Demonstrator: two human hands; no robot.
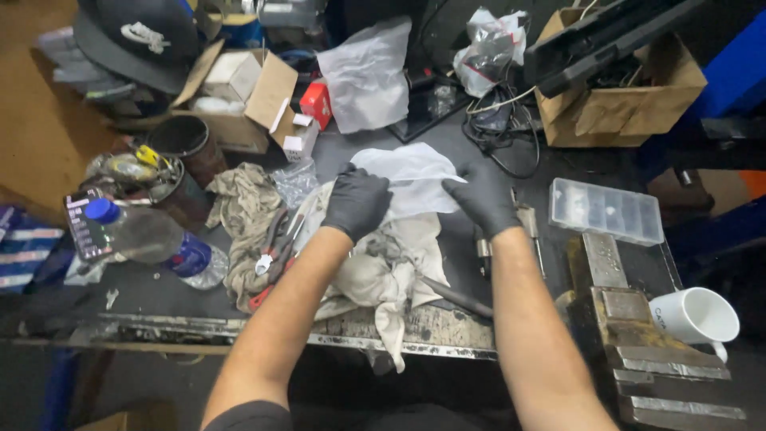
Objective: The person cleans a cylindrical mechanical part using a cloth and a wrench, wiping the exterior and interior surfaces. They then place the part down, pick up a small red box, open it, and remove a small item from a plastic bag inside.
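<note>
At far left a plastic water bottle (152, 239) with a blue cap lies on its side, near a dark round tin (185, 137). Behind it an open cardboard box (239, 96) holds a smaller white box. The left hand (356, 201), black-gloved, is closed over one edge of a thin white sheet (411, 177) above a crumpled rag (383, 263); the right hand (485, 196), also gloved, pinches the opposite edge. Further right sit a clear compartment organiser (605, 211), its contents unclear, a metal bench vise (638, 343) and a white mug (696, 316). The dark workbench (447, 327) is scuffed and cluttered.
</note>
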